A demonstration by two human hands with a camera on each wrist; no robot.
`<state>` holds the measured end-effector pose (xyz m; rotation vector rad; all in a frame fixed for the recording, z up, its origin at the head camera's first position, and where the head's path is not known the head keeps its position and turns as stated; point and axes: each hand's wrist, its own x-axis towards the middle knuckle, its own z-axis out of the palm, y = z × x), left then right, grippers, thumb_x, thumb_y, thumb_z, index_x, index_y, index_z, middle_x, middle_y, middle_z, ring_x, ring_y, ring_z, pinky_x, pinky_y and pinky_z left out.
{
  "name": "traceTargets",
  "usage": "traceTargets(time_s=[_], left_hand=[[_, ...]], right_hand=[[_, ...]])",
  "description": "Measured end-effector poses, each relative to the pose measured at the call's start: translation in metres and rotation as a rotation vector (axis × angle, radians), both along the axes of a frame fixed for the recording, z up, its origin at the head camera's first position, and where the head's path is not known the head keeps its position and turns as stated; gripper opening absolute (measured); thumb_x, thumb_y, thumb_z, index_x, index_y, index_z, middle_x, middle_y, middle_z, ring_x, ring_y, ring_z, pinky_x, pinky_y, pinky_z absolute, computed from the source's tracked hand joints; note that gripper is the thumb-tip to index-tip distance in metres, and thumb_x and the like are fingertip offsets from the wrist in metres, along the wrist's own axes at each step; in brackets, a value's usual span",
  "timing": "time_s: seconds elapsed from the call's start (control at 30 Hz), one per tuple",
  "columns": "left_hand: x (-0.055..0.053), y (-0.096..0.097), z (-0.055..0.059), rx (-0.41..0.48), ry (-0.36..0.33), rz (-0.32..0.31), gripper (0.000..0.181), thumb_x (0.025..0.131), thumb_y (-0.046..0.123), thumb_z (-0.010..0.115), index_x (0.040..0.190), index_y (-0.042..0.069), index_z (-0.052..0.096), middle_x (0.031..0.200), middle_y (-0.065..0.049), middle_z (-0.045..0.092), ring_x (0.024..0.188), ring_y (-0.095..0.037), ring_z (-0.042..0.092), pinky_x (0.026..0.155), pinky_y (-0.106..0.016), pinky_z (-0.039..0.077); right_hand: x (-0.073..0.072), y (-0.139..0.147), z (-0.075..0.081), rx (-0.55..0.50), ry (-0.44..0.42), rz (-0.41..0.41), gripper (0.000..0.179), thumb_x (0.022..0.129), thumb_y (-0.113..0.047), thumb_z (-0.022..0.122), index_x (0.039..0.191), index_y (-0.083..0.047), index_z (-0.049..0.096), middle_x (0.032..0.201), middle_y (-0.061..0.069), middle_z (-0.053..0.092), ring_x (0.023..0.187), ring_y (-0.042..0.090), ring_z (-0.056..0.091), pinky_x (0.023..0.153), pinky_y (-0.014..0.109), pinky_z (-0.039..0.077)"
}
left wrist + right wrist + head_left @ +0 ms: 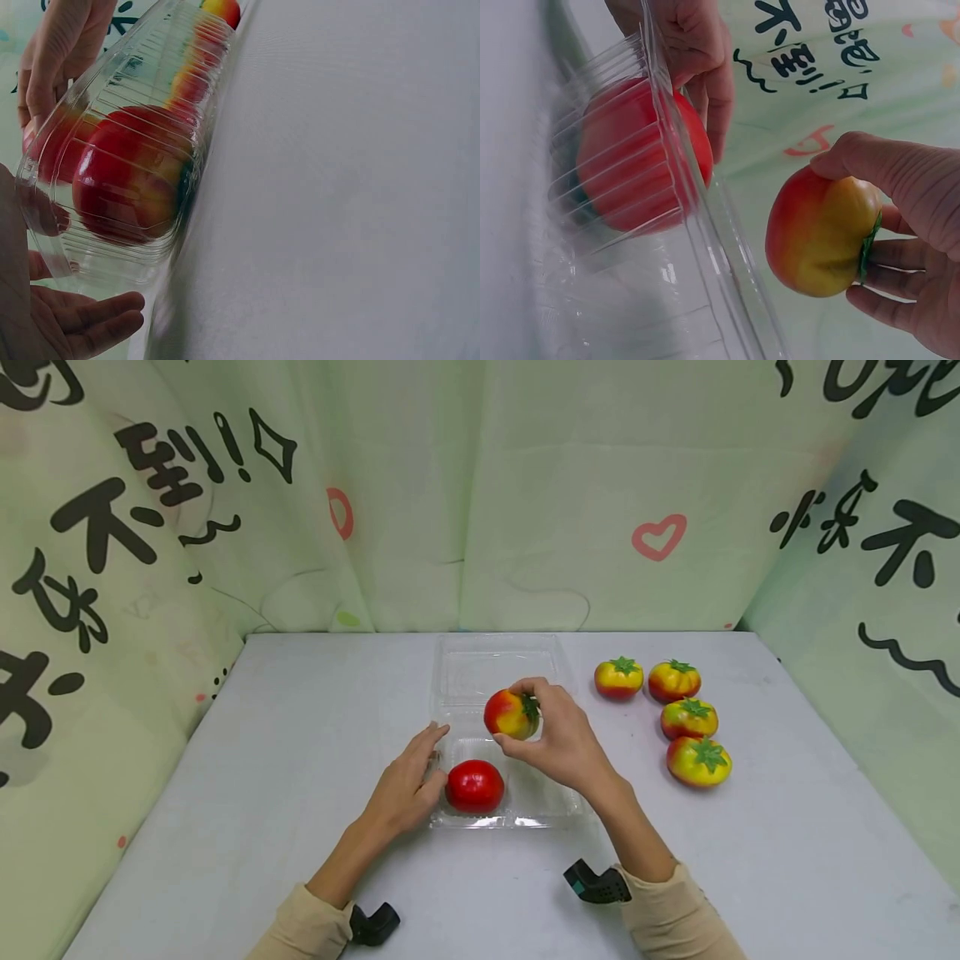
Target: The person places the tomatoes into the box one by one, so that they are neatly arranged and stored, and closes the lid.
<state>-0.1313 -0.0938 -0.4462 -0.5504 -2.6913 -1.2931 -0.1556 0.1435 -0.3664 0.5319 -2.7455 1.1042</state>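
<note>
My right hand (558, 735) holds a red and yellow tomato (508, 714) between thumb and fingers, above the clear plastic clamshell box (540, 814). The right wrist view shows this tomato (821, 232) raised clear of the rim, its green leafy top turned toward the palm. Inside the box, at the near left, sits another tomato (475, 787) with its red side up. At the box's left edge is my left hand (405, 785), thumb at the rim beside that tomato and some fingers (105, 315) stretched outside the wall. It appears to pinch the edge.
Several red-yellow tomatoes (693, 718) with green tops stand in a curved row right of the box. The box's lid (498, 664) lies folded back on the white table (315, 693). A printed curtain (555, 527) hangs behind and at both sides.
</note>
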Motion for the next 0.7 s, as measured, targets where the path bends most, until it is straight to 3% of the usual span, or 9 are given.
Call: traceTargets(time_s=[0.7], left_hand=[[-0.001, 0.000, 0.000, -0.009, -0.006, -0.001, 0.066, 0.088, 0.017, 0.053, 0.152, 0.005, 0.046, 0.160, -0.017, 0.041, 0.118, -0.033, 0.066, 0.099, -0.054, 0.054]], right_hand=[[0.004, -0.020, -0.018, 0.007, -0.013, 0.098, 0.063, 0.080, -0.021, 0.085, 0.132, -0.006, 0.054, 0.122, 0.009, 0.065, 0.109, 0.025, 0.061, 0.089, 0.041, 0.061]])
